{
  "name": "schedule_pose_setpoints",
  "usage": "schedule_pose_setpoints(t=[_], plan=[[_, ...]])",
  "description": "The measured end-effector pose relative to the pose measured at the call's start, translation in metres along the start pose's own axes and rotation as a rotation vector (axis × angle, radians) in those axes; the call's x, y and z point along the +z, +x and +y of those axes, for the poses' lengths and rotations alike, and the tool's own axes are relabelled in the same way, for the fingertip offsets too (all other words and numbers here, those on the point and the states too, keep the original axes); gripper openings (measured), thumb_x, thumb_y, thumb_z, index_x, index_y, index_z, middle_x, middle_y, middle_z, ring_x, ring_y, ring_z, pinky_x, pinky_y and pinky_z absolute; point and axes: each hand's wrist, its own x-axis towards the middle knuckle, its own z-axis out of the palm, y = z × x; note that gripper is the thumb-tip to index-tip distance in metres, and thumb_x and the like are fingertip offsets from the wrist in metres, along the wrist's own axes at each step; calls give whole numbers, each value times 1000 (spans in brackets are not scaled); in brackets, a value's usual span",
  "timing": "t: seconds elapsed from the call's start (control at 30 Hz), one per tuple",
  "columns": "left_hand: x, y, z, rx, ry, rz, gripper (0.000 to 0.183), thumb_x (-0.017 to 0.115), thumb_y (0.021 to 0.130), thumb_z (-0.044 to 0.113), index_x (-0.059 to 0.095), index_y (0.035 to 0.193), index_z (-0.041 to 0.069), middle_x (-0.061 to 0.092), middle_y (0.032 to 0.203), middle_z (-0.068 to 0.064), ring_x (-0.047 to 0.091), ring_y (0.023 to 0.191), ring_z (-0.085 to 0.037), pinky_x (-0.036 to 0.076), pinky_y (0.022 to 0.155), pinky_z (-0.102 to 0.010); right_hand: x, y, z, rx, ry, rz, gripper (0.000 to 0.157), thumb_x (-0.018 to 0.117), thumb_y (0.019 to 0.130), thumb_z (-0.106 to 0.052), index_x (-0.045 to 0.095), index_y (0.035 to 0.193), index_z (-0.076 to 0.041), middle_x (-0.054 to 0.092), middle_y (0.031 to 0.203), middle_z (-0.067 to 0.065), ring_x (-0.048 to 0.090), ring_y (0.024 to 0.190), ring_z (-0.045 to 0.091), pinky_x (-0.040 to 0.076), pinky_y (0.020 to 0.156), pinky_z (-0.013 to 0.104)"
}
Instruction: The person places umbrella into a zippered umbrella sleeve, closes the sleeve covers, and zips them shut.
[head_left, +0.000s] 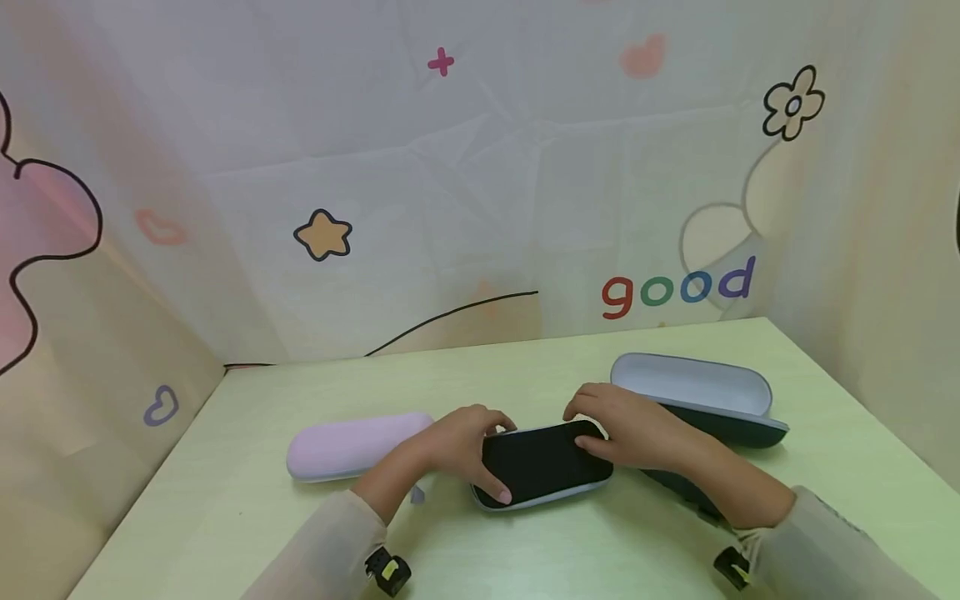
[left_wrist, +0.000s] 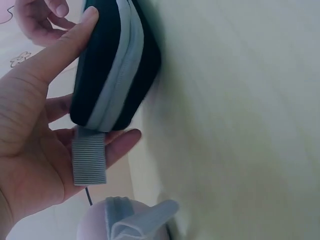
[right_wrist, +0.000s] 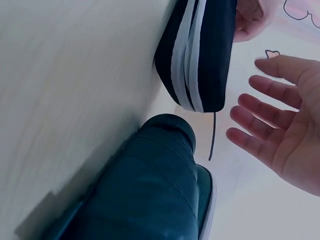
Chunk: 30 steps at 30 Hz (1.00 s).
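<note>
A black zip case (head_left: 546, 462) with a pale grey zip band (left_wrist: 120, 65) lies in front of me, closed. My left hand (head_left: 463, 448) grips its left end, thumb on the top face and the other fingers round the end and underside. A ribbed grey tab (left_wrist: 90, 160) sticks out from that end, between the fingers. My right hand (head_left: 626, 427) hovers by the case's right end with its fingers spread. In the right wrist view a gap shows between the right fingers (right_wrist: 262, 110) and the case.
Left of the left hand lies a pink case (head_left: 352, 446), partly behind the wrist. At the right an open dark green case (head_left: 720, 425) shows its grey inside, and the right forearm crosses in front of it. A printed cloth (head_left: 480, 208) hangs behind the table (head_left: 247, 517).
</note>
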Motion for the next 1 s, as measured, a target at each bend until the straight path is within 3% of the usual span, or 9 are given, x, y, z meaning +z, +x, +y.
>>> schedule_pose_setpoints(t=[0.2,0.43,0.57,1.0], plan=[[5,-7,0,46,-61,79,80,93,61,40,56,130,20,54,112,0,53,105,-16,47,88,-30,5,9,5,106,168,-153,45,73,88,-30,61,123,-5,61,119,9,58,108,27,49,91,46],[5,-15,0,110,-214,131,61,91,69,18,60,122,22,54,104,5,52,98,-14,47,91,-34,8,15,9,111,278,-236,51,74,86,-39,60,124,-8,60,119,3,59,107,26,50,89,46],[2,-20,0,141,-279,132,58,89,70,13,61,120,19,55,105,7,51,99,-14,46,97,-37,8,16,9,87,311,-246,51,75,85,-40,60,123,-9,60,118,2,60,105,24,51,87,43],[-20,-28,-1,190,-292,46,58,89,69,8,62,120,19,56,106,8,51,102,-15,44,94,-36,9,12,6,99,487,-302,52,75,85,-38,58,125,-10,61,116,1,61,102,22,54,80,37]])
